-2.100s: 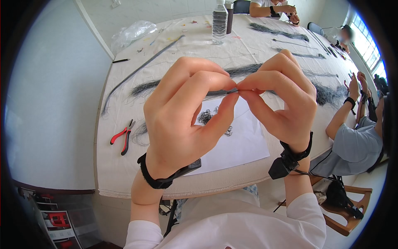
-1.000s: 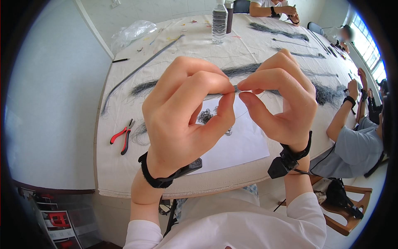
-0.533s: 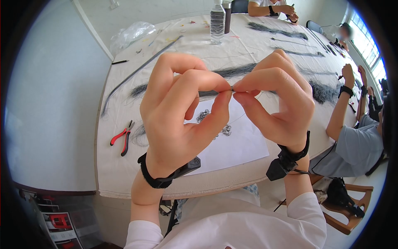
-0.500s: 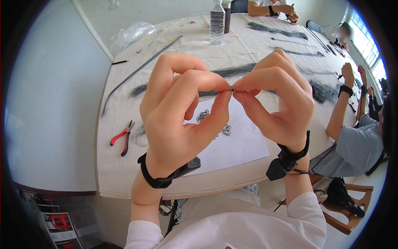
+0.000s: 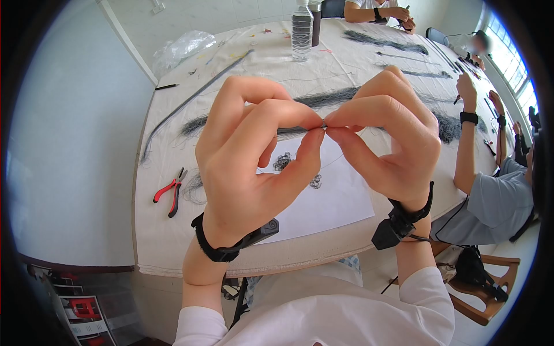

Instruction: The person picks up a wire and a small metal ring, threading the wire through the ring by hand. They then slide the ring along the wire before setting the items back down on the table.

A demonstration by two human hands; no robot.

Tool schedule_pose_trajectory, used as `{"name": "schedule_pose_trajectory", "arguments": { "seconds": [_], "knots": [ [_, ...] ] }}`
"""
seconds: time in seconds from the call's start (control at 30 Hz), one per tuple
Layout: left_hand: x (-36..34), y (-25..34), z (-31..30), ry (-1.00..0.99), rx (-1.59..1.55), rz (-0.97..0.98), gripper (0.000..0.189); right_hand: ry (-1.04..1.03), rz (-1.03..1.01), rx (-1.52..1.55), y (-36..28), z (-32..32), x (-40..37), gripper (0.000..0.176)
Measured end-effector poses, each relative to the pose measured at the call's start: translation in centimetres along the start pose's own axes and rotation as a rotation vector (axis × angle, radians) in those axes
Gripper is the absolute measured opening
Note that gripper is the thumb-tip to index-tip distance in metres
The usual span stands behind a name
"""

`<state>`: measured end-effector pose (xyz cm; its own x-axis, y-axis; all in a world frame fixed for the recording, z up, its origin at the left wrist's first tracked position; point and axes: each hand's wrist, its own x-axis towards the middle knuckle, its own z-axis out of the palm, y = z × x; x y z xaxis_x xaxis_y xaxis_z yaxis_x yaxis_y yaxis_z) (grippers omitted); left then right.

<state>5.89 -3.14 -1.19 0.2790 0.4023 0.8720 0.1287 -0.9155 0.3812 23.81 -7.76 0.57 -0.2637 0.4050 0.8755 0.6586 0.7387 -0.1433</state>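
My left hand (image 5: 251, 153) and my right hand (image 5: 401, 141) meet fingertip to fingertip above the table. Thumb and index finger of each are pinched on a thin dark wire (image 5: 324, 123), of which only a tiny bit shows between them. Below lies a white sheet of paper (image 5: 346, 202). Small piles of dark wire rings rest on it, one pile (image 5: 282, 161) farther back and another pile (image 5: 315, 181) nearer. Behind my fingers stretches a bundle of dark grey wire strands (image 5: 326, 98), partly hidden by both hands.
Red-and-black pliers (image 5: 175, 199) lie left of the paper, beside loose wire strands (image 5: 195, 190). A long grey wire bundle (image 5: 199, 92) runs behind them. A water bottle (image 5: 302, 37) and a dark flask (image 5: 315, 24) stand at the back. Co-workers sit right and across the table.
My hands have shifted very slightly right, still pinched together. The co-worker on the right has moved a raised hand up and to the left.
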Motion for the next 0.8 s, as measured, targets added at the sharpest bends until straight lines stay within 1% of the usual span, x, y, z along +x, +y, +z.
{"name": "schedule_pose_trajectory", "arguments": {
  "seconds": [0.1, 0.2, 0.27, 0.4, 0.47, 0.5, 0.57, 0.6, 0.67, 0.7, 0.73, 0.77, 0.8],
  "knots": [
    [0.0, 0.0, 0.0, 0.005, 0.003, 0.004, 0.019, -0.020, -0.012, -0.036, 0.0, -0.1, 0.0, 0.022],
    [0.1, 0.0, 0.0, 0.019, 0.039, 0.029, 0.020, -0.026, 0.027, -0.037, -0.2, -0.1, -0.1, 0.024],
    [0.1, 0.1, 0.0, 0.027, 0.074, 0.050, 0.020, 0.008, 0.070, 0.017, -0.4, 0.0, 0.0, 0.022],
    [0.1, 0.4, -0.2, -0.002, 0.047, 0.042, 0.020, -0.043, 0.009, -0.031, -0.1, -0.4, -0.1, 0.015],
    [0.1, 0.6, -0.3, -0.006, 0.028, 0.027, 0.019, 0.033, 0.308, 0.475, -0.4, -0.2, -0.6, 0.011],
    [0.1, 0.7, -0.4, -0.017, -0.013, 0.006, 0.018, 0.035, 0.309, 0.473, -0.2, -0.3, -0.7, 0.011],
    [0.2, 0.8, -0.5, -0.028, -0.055, -0.016, 0.017, -0.008, 0.329, 0.595, 0.2, -0.4, -0.7, 0.012],
    [0.2, 0.8, -0.5, -0.038, -0.098, -0.009, 0.017, -0.008, 0.329, 0.595, 0.3, -0.4, -0.6, 0.012],
    [0.2, 1.0, -0.7, -0.047, -0.142, -0.001, 0.016, -0.079, 0.274, 0.575, 0.5, -0.4, -0.5, 0.012],
    [0.1, 1.3, -0.9, -0.077, -0.213, -0.075, 0.014, -0.078, 0.273, 0.574, 0.7, -0.4, -0.5, 0.012],
    [0.1, 1.5, -1.0, -0.108, -0.283, -0.149, 0.013, -0.127, 0.245, 0.535, 0.9, -0.5, -0.4, 0.011],
    [0.1, 1.4, -0.9, -0.108, -0.283, -0.147, 0.013, -0.175, 0.217, 0.494, 1.0, -0.6, -0.4, 0.010],
    [0.0, 1.3, -0.8, -0.097, -0.345, -0.167, 0.010, -0.174, 0.216, 0.493, 0.8, -0.5, -0.4, 0.010]
  ]
}}
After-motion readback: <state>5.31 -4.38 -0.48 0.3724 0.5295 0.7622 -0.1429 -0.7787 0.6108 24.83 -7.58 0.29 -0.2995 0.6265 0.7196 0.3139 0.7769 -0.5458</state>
